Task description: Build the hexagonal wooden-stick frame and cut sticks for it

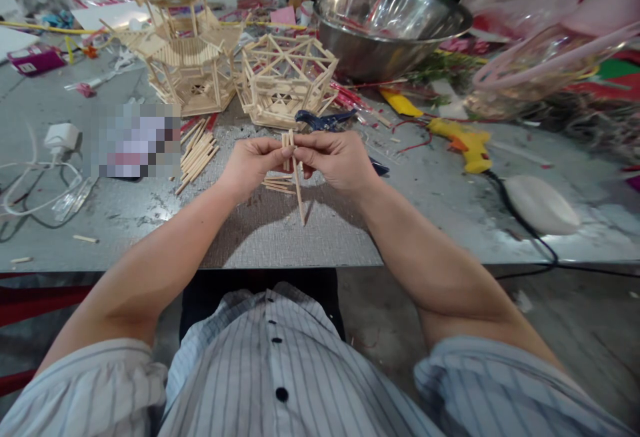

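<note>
Both hands meet above the table's front middle, pinching thin wooden sticks (299, 191) between thumbs and fingers. My left hand (256, 162) closes on short upright sticks. My right hand (336, 160) grips a longer stick that slants down toward the table. Fingers hide where the sticks touch. Below the hands lie several short sticks (279, 185), and a pile of longer sticks (197, 157) is left of my left hand. Just behind my right hand rests a dark blue tool (325, 120), perhaps a clamp or pliers; its kind is partly hidden.
An open stick frame (285, 80) and a tiered stick pavilion (187, 57) stand behind the hands. Farther back right is a steel bowl (385, 40). A yellow glue gun (465, 143) with a black cord lies right, near a white oval object (543, 205). A white charger (63, 137) sits left.
</note>
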